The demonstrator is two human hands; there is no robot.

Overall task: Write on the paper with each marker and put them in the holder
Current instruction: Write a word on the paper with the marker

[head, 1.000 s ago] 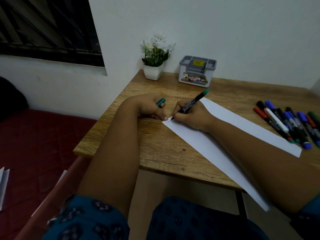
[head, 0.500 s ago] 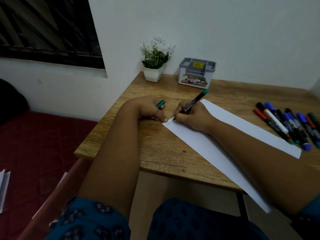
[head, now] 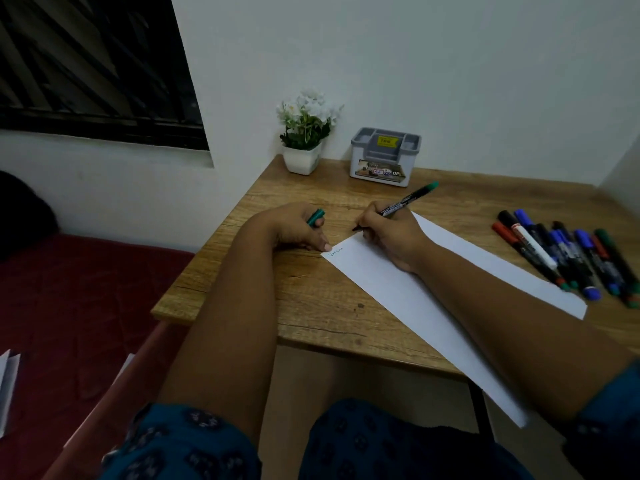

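On the desk (head: 311,306), the right hand (head: 391,237) grips the green marker (head: 408,199) just off the paper (head: 398,289), writing seemingly done, while the left hand (head: 301,230) grips its cap (head: 316,217); recapping comes next.

Writing on paper (head: 335,252) too small to read — marker cap (head: 316,217) half hidden in left hand (head: 298,230)

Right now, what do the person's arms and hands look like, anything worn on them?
Both forearms are bare, and no rings, watch or gloves show on the left hand or the right hand. Dark teal sleeves with a small dark floral print end near the elbows.
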